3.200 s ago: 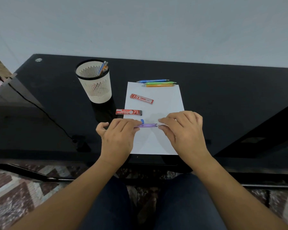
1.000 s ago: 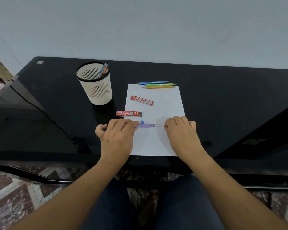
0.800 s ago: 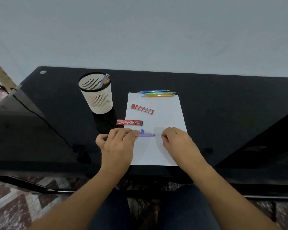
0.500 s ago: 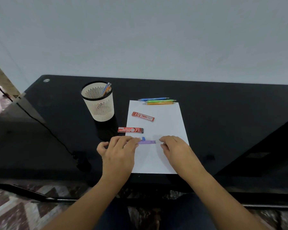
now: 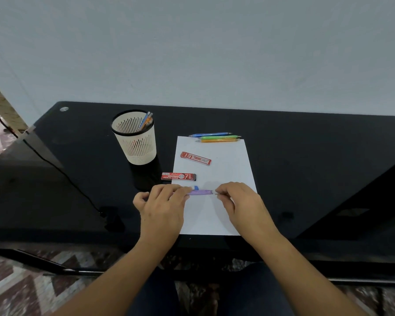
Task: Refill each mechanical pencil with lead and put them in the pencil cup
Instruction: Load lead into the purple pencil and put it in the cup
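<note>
Both hands grip one purple mechanical pencil (image 5: pixel 200 192) over the paper sheet (image 5: pixel 214 215), axis lying left-right: left hand (image 5: pixel 162 208) pinches its clip end, right hand (image 5: pixel 242 206) pinches its tip.

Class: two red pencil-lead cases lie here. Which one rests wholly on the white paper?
The farther, tilted lead case lies fully on the paper; the nearer case overhangs its left edge.

I have a sheet of paper (image 5: pixel 224 206) lying on the table (image 5: pixel 306 156), with the pencil cup (image 5: pixel 135 139) standing to its left and two pencils inside it. Three pencils (image 5: pixel 217 137) lie along the sheet's far edge. One lead box (image 5: pixel 195 158) sits on the sheet and another lead box (image 5: pixel 178 176) straddles its left edge, behind my hands.
</note>
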A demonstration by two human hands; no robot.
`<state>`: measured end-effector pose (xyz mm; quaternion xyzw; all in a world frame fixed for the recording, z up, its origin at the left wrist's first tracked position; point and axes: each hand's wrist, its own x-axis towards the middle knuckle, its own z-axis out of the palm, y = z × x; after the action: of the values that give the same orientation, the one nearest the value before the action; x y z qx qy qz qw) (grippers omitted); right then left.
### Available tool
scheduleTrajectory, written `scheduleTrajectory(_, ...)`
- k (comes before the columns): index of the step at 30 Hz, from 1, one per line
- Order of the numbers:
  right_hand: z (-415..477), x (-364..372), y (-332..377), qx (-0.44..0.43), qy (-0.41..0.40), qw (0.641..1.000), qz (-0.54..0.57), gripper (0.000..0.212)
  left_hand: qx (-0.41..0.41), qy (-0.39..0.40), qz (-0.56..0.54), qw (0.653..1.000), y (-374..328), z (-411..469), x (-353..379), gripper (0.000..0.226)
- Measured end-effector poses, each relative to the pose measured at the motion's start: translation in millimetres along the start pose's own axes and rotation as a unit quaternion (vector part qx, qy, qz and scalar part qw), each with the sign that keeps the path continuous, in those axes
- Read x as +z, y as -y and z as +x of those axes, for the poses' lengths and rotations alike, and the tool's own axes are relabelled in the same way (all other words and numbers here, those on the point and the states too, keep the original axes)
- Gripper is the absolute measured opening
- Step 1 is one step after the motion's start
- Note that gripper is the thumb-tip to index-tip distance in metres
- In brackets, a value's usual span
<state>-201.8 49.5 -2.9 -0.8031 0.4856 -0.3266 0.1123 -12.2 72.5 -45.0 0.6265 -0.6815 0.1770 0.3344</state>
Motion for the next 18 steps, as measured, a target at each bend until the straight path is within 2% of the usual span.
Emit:
scheduleTrajectory(6, 2.4, 0.9, 1.9, -0.019, -0.016, 1.0, -0.015, 0.012, 0.004, -0.001, -0.003, 1.0, 0.9, -0.4, 0.3, 0.015)
scheduleTrajectory(18, 0.2, 0.7, -0.6, 0.018, -0.008, 1.0, -0.002, 0.01, 0.0, -0.003, -0.02, 1.0, 2.5, -1.1, 1.9, 0.017)
